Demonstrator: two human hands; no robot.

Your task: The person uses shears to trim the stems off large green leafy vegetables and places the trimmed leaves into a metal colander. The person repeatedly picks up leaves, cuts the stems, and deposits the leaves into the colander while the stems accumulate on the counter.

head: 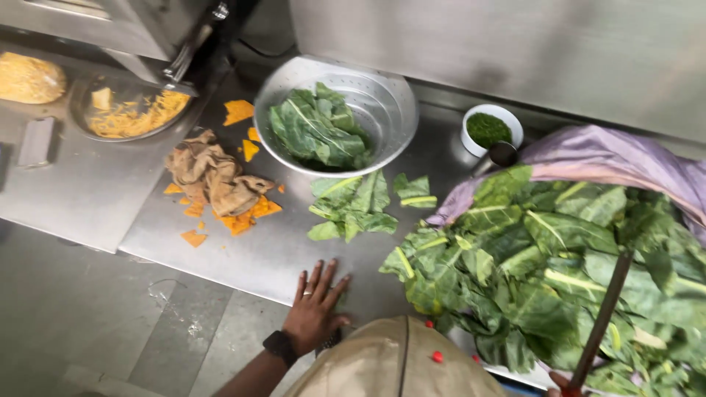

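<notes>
Steel counter, left hand flat, fingers spread

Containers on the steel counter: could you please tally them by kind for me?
Perforated metal bowl with leaves: 1
White cup of chopped greens: 1
Round metal plate with orange shreds: 1
Total: 3

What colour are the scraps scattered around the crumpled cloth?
Orange scraps, around the brown cloth; head view.
</notes>
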